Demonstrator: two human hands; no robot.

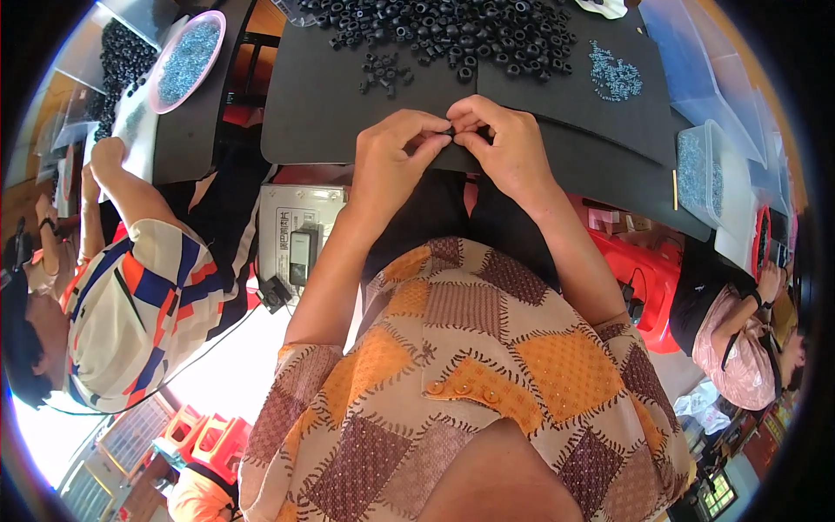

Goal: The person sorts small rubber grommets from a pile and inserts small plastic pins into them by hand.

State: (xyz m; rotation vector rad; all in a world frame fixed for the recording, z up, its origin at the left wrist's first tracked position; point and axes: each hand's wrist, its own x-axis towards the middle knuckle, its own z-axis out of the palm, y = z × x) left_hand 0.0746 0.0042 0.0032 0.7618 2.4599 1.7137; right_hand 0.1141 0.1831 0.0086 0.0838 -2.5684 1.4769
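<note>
Over the near edge of the black table [322, 104], my two hands meet fingertip to fingertip. My left hand [391, 161] pinches a small black piece [450, 132] between thumb and forefinger. On its other side my right hand [509, 148] also pinches it, fingers curled; most of the piece is hidden. Beyond my hands lies a large pile of black, hollow, rounded plastic parts [452, 35]. A small cluster of smaller black parts [384, 74] sits just in front of it. To the right is a patch of tiny bluish clear pieces [614, 71].
A clear tub [700, 170] of bluish pieces stands at the right edge. On the left table, a pink-rimmed tray [155, 91] holds more of them beside black parts [130, 61]. Co-workers sit on both sides [143, 304]. A cardboard box [291, 217] and a red stool [644, 270] are below.
</note>
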